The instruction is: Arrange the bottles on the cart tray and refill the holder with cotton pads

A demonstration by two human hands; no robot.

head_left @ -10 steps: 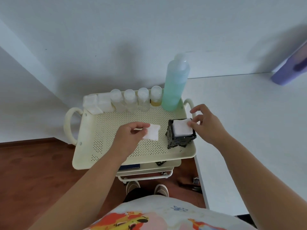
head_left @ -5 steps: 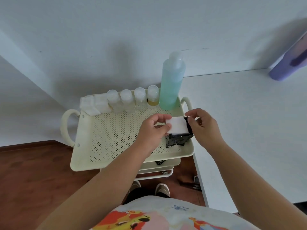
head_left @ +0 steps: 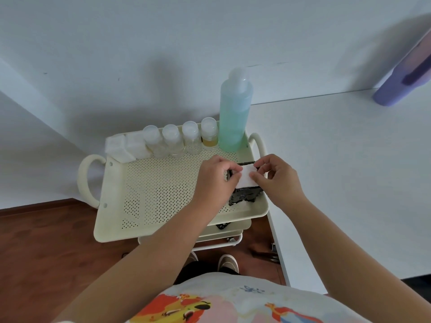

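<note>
A black holder (head_left: 245, 196) stands at the front right of the cream perforated cart tray (head_left: 149, 194). A white cotton pad (head_left: 246, 178) sits at the holder's top opening. My left hand (head_left: 215, 180) pinches the pad's left edge and my right hand (head_left: 275, 174) pinches its right edge. Along the tray's back rim stand several small clear bottles (head_left: 173, 142), one with yellow liquid (head_left: 209, 136), and a tall green bottle (head_left: 235, 113). A stack of spare cotton pads (head_left: 126, 148) lies at the back left corner.
A white table (head_left: 349, 171) adjoins the cart on the right, with a purple object (head_left: 405, 73) at its far edge. The wall is right behind the tray. Lower cart shelves (head_left: 228, 229), wooden floor (head_left: 46, 252) and my shoes show below.
My left hand carried the cotton pad from the tray's middle over to the holder. Both hands now hold the pad at the holder's top.
</note>
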